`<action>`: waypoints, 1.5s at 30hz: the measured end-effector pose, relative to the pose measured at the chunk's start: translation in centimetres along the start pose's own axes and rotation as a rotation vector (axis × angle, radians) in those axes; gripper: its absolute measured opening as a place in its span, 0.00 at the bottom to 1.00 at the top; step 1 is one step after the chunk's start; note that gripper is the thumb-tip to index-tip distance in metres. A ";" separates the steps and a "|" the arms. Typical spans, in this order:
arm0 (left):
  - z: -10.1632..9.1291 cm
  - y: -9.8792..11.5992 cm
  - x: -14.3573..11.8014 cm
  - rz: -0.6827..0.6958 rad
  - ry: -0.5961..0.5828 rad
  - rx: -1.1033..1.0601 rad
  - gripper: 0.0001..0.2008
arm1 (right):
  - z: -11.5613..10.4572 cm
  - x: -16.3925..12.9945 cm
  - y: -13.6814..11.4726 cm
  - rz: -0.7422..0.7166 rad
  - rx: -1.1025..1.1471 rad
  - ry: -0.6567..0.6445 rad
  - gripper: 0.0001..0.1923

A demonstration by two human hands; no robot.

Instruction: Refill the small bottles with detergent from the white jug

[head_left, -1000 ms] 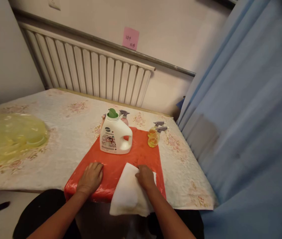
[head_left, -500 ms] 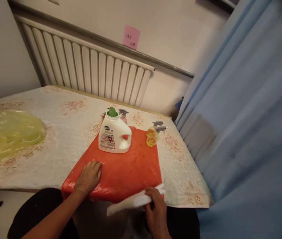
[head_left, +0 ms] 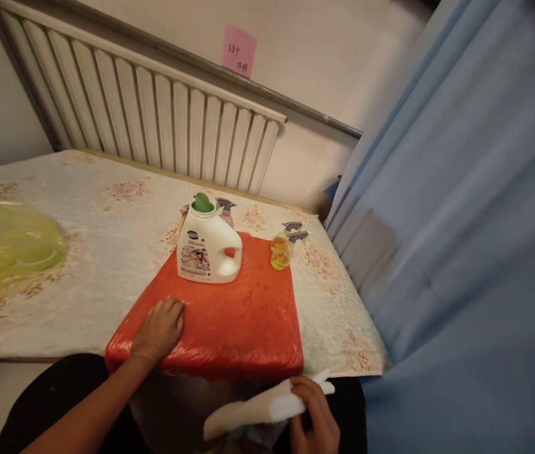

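My right hand (head_left: pixel 314 413) pinches a folded white cloth (head_left: pixel 253 410) at its right end, low in front of the red plastic sheet (head_left: pixel 243 321). Much of the cloth hangs out to the left, just below the sheet's front edge. On the sheet's left part rests my left hand (head_left: pixel 159 326), palm down, holding nothing. A white detergent jug (head_left: pixel 208 252) with a green insert in its mouth stands upright behind the hands. Yellow spray bottles (head_left: pixel 281 252) with grey trigger heads are at the sheet's back right corner.
Partly hidden behind the jug is a pink spray bottle (head_left: pixel 227 217). A yellow translucent plastic bag (head_left: pixel 12 243) lies on the flowered tablecloth (head_left: pixel 101 221) at left. The radiator (head_left: pixel 154 107) runs along the back wall, and a blue curtain (head_left: pixel 465 221) hangs at right.
The right hand and the cloth have moved down and slightly right, away from the red sheet's edge. My left hand stays on the sheet. The view has shifted a little.
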State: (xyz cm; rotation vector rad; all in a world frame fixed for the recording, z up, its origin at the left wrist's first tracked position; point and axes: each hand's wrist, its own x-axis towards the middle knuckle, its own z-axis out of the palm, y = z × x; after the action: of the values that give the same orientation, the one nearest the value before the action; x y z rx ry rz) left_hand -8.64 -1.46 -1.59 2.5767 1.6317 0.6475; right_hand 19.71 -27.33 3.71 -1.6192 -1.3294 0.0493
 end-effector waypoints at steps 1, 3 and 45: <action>0.0 0.0 0.0 0.000 -0.002 0.004 0.12 | 0.0 0.8 0.0 -0.027 -0.029 0.006 0.10; 0.0 0.0 0.0 0.000 -0.003 0.012 0.12 | 0.5 2.6 0.3 -0.091 -0.082 -0.005 0.11; 0.2 -0.1 -0.1 0.037 0.025 0.091 0.12 | 4.1 4.5 2.9 -0.320 -0.108 -0.033 0.16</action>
State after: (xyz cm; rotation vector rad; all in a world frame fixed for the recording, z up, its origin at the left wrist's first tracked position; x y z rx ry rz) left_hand -8.72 -1.47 -1.85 2.6784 1.6631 0.6234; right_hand 21.18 -21.01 1.99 -1.4803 -1.6254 -0.1927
